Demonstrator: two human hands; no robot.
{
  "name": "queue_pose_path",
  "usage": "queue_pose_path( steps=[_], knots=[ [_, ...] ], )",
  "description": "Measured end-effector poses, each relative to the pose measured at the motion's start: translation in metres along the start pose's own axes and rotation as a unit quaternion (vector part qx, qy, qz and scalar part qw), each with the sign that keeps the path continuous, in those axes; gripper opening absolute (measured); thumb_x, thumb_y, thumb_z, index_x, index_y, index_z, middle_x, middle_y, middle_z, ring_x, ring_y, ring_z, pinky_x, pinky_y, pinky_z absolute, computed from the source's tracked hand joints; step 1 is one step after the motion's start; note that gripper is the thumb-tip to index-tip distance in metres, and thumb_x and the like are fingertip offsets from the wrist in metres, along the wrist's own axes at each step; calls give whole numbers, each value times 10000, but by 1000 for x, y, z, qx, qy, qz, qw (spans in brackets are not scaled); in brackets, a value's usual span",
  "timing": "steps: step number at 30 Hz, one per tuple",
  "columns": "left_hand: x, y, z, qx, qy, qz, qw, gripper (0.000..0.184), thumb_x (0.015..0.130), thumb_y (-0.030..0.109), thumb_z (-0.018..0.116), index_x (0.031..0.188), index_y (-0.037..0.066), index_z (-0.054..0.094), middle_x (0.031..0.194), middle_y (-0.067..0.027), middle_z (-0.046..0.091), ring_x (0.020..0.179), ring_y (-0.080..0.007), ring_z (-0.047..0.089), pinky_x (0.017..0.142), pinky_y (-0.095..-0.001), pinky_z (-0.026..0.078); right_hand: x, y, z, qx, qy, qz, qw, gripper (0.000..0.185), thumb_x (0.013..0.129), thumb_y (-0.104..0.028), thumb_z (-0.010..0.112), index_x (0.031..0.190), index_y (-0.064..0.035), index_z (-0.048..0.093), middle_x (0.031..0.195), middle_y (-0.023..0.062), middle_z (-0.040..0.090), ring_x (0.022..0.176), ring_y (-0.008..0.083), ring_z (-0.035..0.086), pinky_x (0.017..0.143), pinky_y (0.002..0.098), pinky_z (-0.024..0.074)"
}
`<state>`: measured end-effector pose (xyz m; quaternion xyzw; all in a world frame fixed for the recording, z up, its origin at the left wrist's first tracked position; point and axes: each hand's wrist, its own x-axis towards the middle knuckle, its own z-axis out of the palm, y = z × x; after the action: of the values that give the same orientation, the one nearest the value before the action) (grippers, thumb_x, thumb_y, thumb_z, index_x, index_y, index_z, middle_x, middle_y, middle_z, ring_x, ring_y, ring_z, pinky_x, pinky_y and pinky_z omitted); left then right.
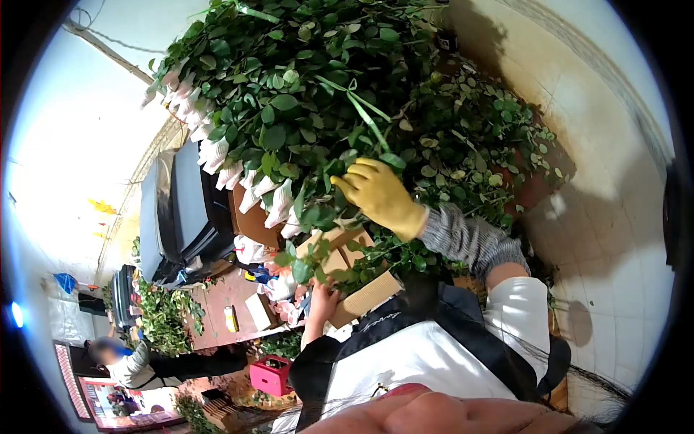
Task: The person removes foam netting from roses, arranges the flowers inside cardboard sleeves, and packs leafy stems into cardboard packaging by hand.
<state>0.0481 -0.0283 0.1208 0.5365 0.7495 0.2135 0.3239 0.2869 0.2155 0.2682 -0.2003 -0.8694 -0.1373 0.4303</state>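
Observation:
A large heap of leafy cut rose stems [289,94] fills the upper middle, its pale buds [213,155] in white net sleeves pointing left. My right hand [382,197], in a yellow glove, reaches into the heap's lower edge with fingers curled round leafy stems; the fingertips are partly among leaves. My left hand [322,302], bare, is closed beside a cardboard box [367,298] close to my body. Leaves [311,264] stand just above it, and what its fingers hold is partly hidden. Green ties [367,119] lie across the heap.
Dark grey bins [181,210] stand left of the heap. A yellow bottle [230,319] and a small carton [261,312] rest on the reddish table [217,293]. Lower left are a pink crate [271,375] and another person [144,367]. A tiled wall [614,289] borders the right.

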Motion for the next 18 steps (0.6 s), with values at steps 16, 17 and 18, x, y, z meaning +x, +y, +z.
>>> queue_pose_path(
  steps=[16,17,18],
  knots=[
    [-4,20,-3,-3,34,100,994,525,805,-36,651,1307,114,626,1165,-160,546,1079,-349,601,919,-385,508,-124,124,156,-121,-287,39,949,500,907,-98,531,1400,-187,530,1140,61,663,1018,277,634,1005,425,436],
    [-1,20,-4,-3,35,101,994,525,805,-36,651,1307,114,626,1165,-160,546,1079,-349,601,919,-385,508,-120,114,160,-168,-358,37,918,452,896,-105,548,1341,-173,584,1043,55,681,971,279,646,926,420,472],
    [-2,19,-3,7,37,98,994,527,807,-42,648,1310,115,624,1168,-159,543,1083,-347,602,918,-382,511,-119,110,160,-178,-375,39,909,330,872,-107,582,1180,-169,684,883,37,670,929,257,659,811,401,472]
  ],
)
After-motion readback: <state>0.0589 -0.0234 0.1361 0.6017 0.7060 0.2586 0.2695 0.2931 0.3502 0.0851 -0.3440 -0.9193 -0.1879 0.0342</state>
